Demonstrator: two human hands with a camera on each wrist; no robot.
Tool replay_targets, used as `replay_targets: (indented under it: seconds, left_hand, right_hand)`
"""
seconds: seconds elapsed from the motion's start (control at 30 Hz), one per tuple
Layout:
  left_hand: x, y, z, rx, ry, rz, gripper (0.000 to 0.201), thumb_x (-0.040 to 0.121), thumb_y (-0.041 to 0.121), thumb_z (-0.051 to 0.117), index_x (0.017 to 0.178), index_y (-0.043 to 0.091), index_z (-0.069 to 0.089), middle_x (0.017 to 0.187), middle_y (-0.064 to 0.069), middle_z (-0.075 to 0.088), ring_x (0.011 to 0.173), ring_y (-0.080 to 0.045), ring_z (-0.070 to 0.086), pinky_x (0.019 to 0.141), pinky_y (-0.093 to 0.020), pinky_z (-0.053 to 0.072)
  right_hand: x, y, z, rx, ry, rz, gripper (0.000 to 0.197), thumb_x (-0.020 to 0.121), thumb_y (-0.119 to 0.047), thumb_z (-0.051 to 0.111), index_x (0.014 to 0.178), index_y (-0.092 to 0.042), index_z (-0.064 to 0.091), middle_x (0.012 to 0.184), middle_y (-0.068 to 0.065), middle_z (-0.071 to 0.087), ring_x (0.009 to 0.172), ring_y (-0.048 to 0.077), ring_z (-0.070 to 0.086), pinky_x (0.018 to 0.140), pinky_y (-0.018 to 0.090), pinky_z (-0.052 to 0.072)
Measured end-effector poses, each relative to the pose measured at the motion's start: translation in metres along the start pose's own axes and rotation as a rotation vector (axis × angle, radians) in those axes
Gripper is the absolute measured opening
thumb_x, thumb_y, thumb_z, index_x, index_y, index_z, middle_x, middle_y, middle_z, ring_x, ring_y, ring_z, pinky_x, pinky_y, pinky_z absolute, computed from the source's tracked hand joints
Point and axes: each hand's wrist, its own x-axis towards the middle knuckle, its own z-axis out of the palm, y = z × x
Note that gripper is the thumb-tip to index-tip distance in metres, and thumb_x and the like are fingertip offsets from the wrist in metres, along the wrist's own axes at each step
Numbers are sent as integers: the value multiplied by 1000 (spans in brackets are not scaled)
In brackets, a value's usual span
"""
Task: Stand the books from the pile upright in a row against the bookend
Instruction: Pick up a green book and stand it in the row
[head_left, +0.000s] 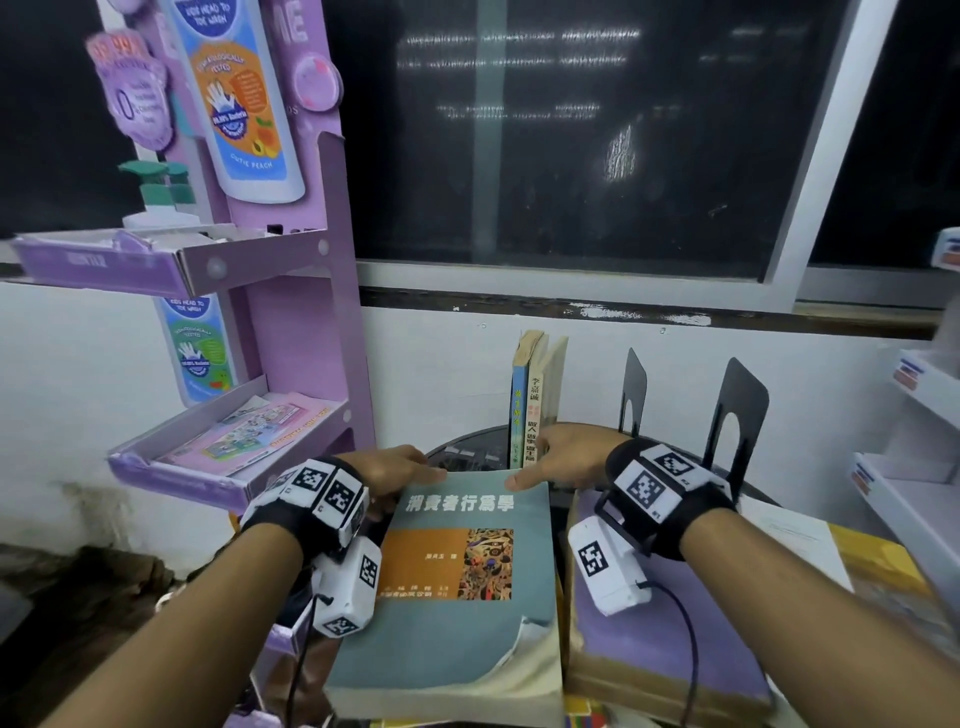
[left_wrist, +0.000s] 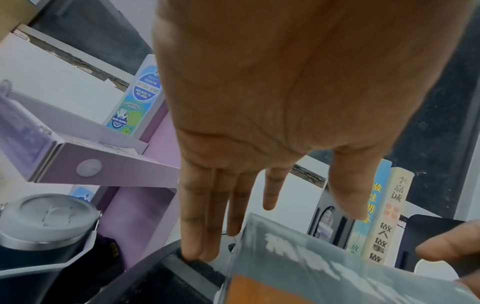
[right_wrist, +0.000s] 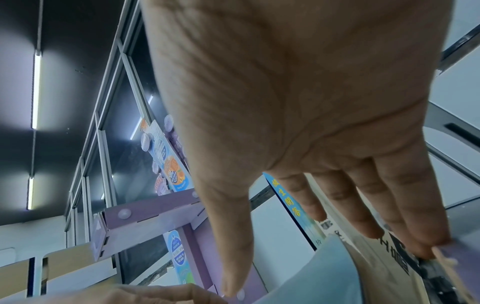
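Teal-covered book (head_left: 457, 561) lay flat on top of the pile at the near edge of the desk (head_left: 795, 525), front cover up, title end pointing toward the wall. Left hand (head_left: 395, 475) sat at the far left corner of that book, fingers (left_wrist: 197, 216) straight and reaching down past the edge, thumb over the cover; it looked set to take the corner, but no closed grasp was visible. Right hand (head_left: 563, 457) sat at the far right corner, thumb lying on the cover, fingers (right_wrist: 405, 205) extended down behind the far edge, spread and not clenched. Judgement: both hands bracketed the far edge so the book could be tipped up onto its lower edge, a two-handed hold suiting a large, soft-cornered paperback whose near cover corner was torn and curling. Two upright books (head_left: 530, 405) already stood just behind, spines outward, a blue one beside a cream one, so the row had been started; what held them up on their far side I could not tell. Two black metal bookends (head_left: 737, 415) stood to their right, apart from them. A purple-covered book (head_left: 670, 623) lay flat beside the teal one, presumably waiting its turn. Purple cardboard display stand (head_left: 306, 291) stood left, clear of the work.
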Motion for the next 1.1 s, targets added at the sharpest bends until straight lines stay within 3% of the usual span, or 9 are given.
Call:
replay_targets:
  seconds: [0.07, 0.13, 0.2, 0.33, 0.53, 0.63, 0.8, 0.93, 1.1]
  left_hand:
    - [-2, -3, 3, -13, -20, -28, 61, 89, 52, 56, 140, 26, 36, 115, -8, 53, 95, -26, 59, 92, -43, 53]
    - [-4, -4, 7, -11, -48, -53, 65, 89, 49, 58, 144, 28, 29, 133, -14, 47, 107, -34, 58, 90, -44, 54]
    - [-4, -7, 9, -16, -77, -76, 72, 88, 46, 61, 147, 31, 21, 141, -18, 42, 112, -38, 56, 90, -47, 53]
    - [0, -14, 11, -16, -112, -83, 87, 80, 45, 71, 146, 38, 14, 139, -17, 43, 109, -39, 59, 85, -50, 56]
    - [0, -13, 9, -44, -81, -39, 82, 81, 32, 74, 143, 29, 21, 132, -11, 46, 113, -34, 55, 73, -41, 59]
    - [-1, -11, 9, -36, -73, -28, 79, 81, 29, 74, 141, 27, 24, 127, -10, 48, 110, -33, 56, 70, -38, 58]
    - [-3, -8, 6, -30, -60, -3, 75, 81, 24, 74, 138, 26, 25, 115, -9, 51, 98, -31, 60, 61, -36, 57]
    - [-6, -9, 4, -35, -23, 30, 70, 80, 23, 75, 131, 26, 28, 107, -6, 51, 86, -27, 60, 66, -39, 58]
    - [-13, -13, -6, -86, 21, 70, 72, 75, 21, 80, 125, 27, 30, 110, -12, 53, 89, -31, 63, 74, -49, 59]
  right_hand:
    - [-1, -1, 3, -35, -30, 11, 58, 79, -57, 69, 107, -9, 54, 97, 1, 59, 83, 15, 52, 71, 25, 43]
    - [-1, -2, 5, -73, -86, -9, 77, 68, -67, 72, 118, -11, 58, 116, 0, 63, 102, 18, 58, 92, 31, 47]
    - [10, 4, 7, -61, -107, -7, 97, 48, -76, 73, 125, -16, 60, 125, 2, 64, 111, 23, 59, 101, 39, 46]
    - [8, 4, 6, -108, -163, 8, 83, 60, -66, 77, 122, -13, 60, 120, 5, 66, 110, 24, 61, 101, 42, 47]
    - [3, -1, 4, -122, -106, -2, 60, 68, -35, 86, 113, -3, 63, 113, 10, 69, 103, 27, 65, 95, 40, 52]
    - [1, -3, 3, -110, -46, -5, 61, 65, -27, 89, 111, 2, 63, 113, 15, 69, 96, 25, 66, 93, 41, 54]
    - [-4, -3, 2, -93, 35, -2, 63, 67, -22, 88, 117, -1, 56, 119, 13, 64, 105, 25, 61, 87, 34, 50]
    - [-7, -2, 3, -41, 86, -13, 64, 65, -21, 89, 115, -10, 52, 120, 7, 61, 98, 21, 55, 73, 28, 47]
    - [-11, -2, 0, 73, 151, -17, 66, 61, -16, 90, 116, -14, 53, 115, 4, 58, 104, 22, 54, 86, 31, 50]
